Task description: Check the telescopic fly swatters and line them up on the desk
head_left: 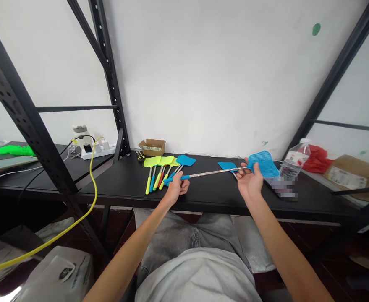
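A blue fly swatter (217, 172) with an extended metal rod stretches between my two hands above the black table. My left hand (177, 188) is closed round its blue handle. The fingers of my right hand (250, 180) grip the other end, where the rod meets the blue mesh head. Beyond my left hand lie several fly swatters in a row, with yellow-green heads (153, 161) and a blue head (186, 160); their handles are yellow, blue and red. Another blue swatter head (227, 165) rests on the table, partly hidden behind my right hand.
An open cardboard box (153, 147) and a black-and-yellow item (140, 156) sit at the back. To the right are a plastic bottle (296, 159), red plastic (318, 159) and a brown package (354, 176). A yellow cable (92, 180) hangs at left, near a power strip (99, 151) and shelf posts.
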`<action>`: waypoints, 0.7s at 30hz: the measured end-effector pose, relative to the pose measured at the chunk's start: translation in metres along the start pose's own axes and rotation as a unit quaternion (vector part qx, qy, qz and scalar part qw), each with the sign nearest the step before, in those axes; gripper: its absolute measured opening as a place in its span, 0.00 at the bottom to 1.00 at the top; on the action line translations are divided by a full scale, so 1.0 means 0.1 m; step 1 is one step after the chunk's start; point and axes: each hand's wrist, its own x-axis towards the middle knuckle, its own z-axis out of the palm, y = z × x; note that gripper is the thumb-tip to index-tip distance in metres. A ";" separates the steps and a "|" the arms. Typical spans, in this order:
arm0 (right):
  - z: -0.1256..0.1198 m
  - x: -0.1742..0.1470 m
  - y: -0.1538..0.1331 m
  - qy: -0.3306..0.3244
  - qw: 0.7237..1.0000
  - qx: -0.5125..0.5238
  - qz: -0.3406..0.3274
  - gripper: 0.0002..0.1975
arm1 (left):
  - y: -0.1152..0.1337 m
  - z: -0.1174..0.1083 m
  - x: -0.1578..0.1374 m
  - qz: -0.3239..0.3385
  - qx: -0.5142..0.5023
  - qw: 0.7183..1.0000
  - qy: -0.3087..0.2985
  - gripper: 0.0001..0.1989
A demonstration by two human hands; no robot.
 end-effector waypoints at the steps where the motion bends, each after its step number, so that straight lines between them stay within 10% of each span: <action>1: 0.00 0.00 0.01 -0.001 1.000 -0.001 0.000 0.15 | 0.00 0.00 0.00 0.002 -0.003 1.000 -0.001 0.25; 21: 0.05 -0.09 0.09 0.001 1.000 0.008 -0.019 0.17 | -0.03 -0.04 0.02 0.017 -0.032 0.999 0.010 0.25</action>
